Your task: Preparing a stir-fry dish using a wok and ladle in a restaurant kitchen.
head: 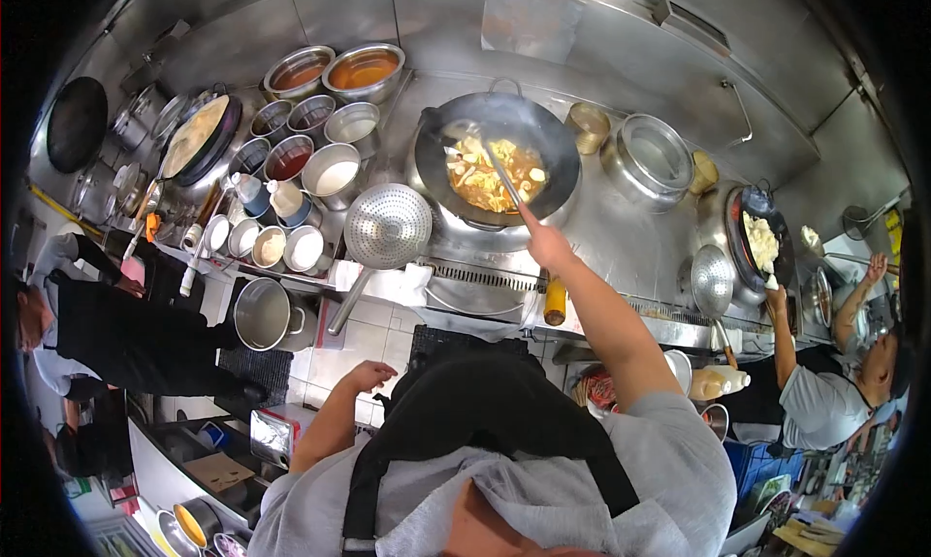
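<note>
My right hand (550, 244) grips the metal handle of a long wok ladle (507, 177) that slopes into a large black wok (436, 171). The ladle's bowl cannot be made out clearly among the food and vapour. Inside the wok lies a brown, saucy stew (494, 182) with pale pieces and yellowish leafy pieces. My left hand (372, 376) hangs low beside my black apron (473, 397), holding nothing, its fingers loosely bent. A perforated metal strainer (388, 226) rests left of the wok, its handle sticking out past the counter edge.
Left of the wok stand metal pots of sauce (289, 158), seasoning tubs (303, 248) and squeeze bottles (291, 201). A lidded steel pot (647, 163) is to the right. One co-worker (829, 404) works at another wok (782, 241); another person (124, 331) stands left near a deep pot (263, 313).
</note>
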